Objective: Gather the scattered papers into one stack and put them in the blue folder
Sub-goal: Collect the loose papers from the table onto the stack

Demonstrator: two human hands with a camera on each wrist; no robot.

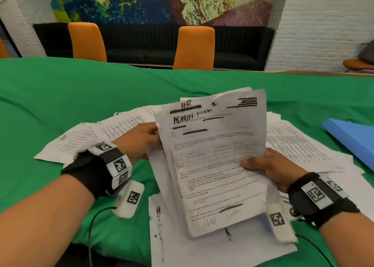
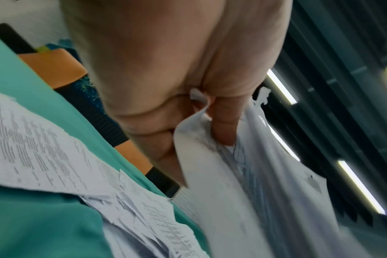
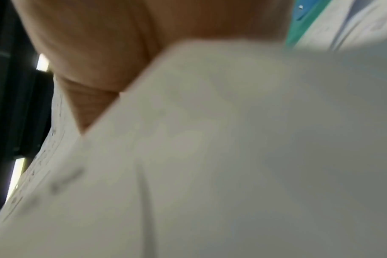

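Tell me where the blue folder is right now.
In the head view the blue folder lies on the green tablecloth at the far right, just beyond the loose papers and untouched by either hand.

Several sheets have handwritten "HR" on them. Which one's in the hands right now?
The "HR / ADMIN FORM" sheet, front of the bundle held upright by the left hand and right hand. The other HR sheet lies flat on the green cloth, far left, untouched.
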